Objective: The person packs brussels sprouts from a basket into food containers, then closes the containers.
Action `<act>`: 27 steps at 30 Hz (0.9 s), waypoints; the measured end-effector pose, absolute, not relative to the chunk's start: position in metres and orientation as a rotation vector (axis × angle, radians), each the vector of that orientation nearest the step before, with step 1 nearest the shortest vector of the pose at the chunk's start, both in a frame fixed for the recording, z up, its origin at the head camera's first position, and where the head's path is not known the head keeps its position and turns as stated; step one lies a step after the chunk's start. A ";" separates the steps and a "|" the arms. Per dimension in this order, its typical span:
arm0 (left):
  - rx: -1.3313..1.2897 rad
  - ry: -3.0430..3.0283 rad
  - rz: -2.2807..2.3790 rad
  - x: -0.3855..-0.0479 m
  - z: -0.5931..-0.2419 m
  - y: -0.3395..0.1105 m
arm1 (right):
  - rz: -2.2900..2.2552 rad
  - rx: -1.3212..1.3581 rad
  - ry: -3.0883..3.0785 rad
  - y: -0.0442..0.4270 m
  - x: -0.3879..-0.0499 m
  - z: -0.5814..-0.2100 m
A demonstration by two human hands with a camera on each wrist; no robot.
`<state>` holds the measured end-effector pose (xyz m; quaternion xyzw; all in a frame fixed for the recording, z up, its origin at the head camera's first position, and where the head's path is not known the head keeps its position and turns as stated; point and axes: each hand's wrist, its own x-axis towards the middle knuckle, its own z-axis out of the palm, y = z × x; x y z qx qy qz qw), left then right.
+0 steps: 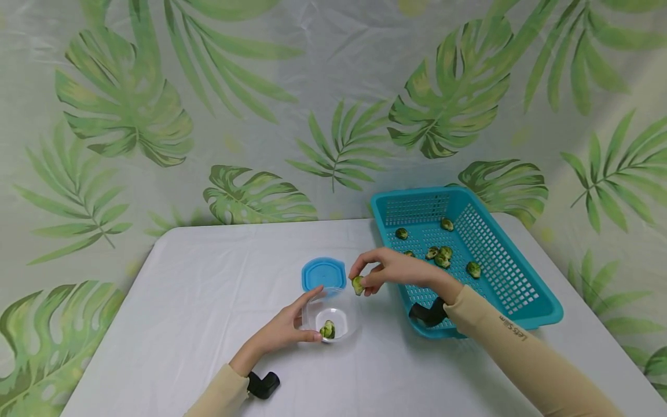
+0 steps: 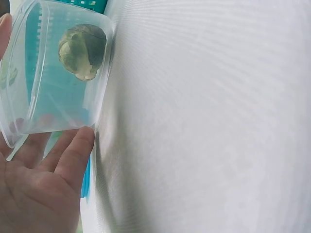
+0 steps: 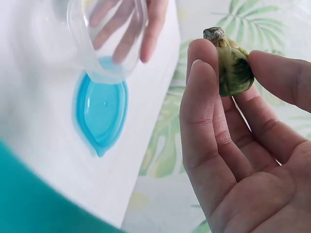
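In the head view my left hand holds a clear plastic container by its side, thumb in front and fingers behind. One Brussels sprout lies inside it; the left wrist view shows that sprout through the wall. My right hand pinches another Brussels sprout just right of the container's rim. Thumb and fingertips grip this sprout in the right wrist view, its stem end up. A blue lid lies flat on the table behind the container.
A teal perforated basket stands on the right of the white-covered table, under my right forearm. Several Brussels sprouts are scattered on its floor. A leaf-patterned sheet hangs behind the table.
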<state>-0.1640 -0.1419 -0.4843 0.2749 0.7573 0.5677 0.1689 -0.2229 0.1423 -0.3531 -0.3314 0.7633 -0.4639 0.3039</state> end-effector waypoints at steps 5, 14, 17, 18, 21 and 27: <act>0.782 2.149 1.619 -0.164 -0.484 -0.142 | -1.197 -0.877 1.995 0.132 -0.220 -0.359; 0.768 2.167 1.604 -0.163 -0.484 -0.141 | -1.111 -0.891 1.987 0.116 -0.215 -0.368; 0.769 2.170 1.601 -0.163 -0.483 -0.141 | -1.084 -0.904 2.005 0.113 -0.214 -0.371; 0.766 2.170 1.600 -0.163 -0.483 -0.141 | -1.075 -0.905 2.011 0.111 -0.213 -0.372; 0.786 2.175 1.594 -0.163 -0.483 -0.141 | -1.040 -0.903 2.031 0.107 -0.211 -0.377; 0.803 2.178 1.593 -0.162 -0.484 -0.142 | -0.982 -0.880 2.053 0.100 -0.207 -0.388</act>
